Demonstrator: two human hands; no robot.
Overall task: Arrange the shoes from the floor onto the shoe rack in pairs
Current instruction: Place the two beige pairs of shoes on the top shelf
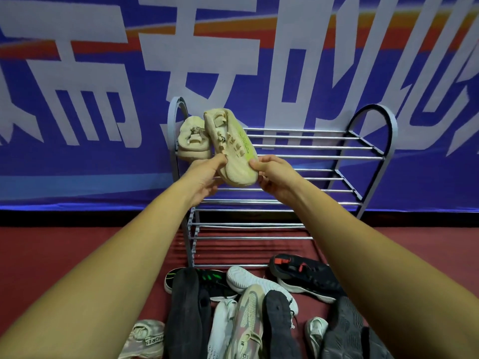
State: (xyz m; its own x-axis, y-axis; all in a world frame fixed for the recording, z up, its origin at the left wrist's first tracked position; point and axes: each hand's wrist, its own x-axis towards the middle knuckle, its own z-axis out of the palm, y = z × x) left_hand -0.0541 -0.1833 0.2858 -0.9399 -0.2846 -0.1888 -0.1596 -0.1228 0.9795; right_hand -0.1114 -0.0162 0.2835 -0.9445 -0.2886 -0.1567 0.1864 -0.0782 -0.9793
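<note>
Beige to beige: with left hand point(206, 178) and right hand point(276, 177) pinching the held shoe point(230, 149) over the shoe rack point(311, 157) top tier — lower flat, just beside its mate point(193, 142), toes aligned.

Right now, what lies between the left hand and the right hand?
In the head view, a beige shoe lies between the left hand and right hand, gripped at its near end by both.

I see 1 beige knit shoe point(233, 149) with a lime side stripe, tilted with its toe toward me over the top shelf of the grey metal shoe rack point(298, 203). Its mate point(193, 141) sits at that shelf's left end. The other shoes point(255, 307) lie heaped on the floor before the rack.
</note>
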